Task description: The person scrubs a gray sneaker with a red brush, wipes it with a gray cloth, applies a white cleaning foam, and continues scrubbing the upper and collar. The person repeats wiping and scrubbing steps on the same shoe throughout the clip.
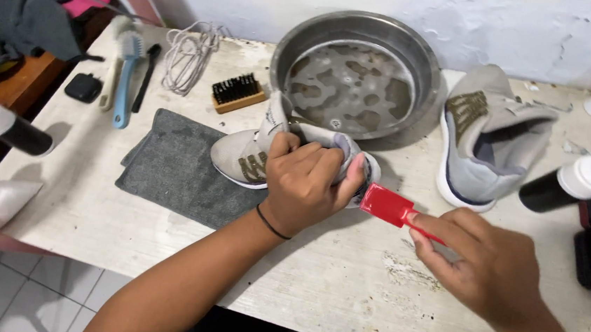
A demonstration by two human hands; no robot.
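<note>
Gripping the grey shoe at centre frame, your left hand was wrapped tight round its heel, toe resting on the grey cloth. Your right hand pinched the red brush by its handle against the heel. Just behind, the water-filled metal basin sat touching the shoe; a hard scrub could have jolted it and slopped water across the worktop.

Left hand gripping grey shoe on grey cloth; right hand holding red brush
</note>
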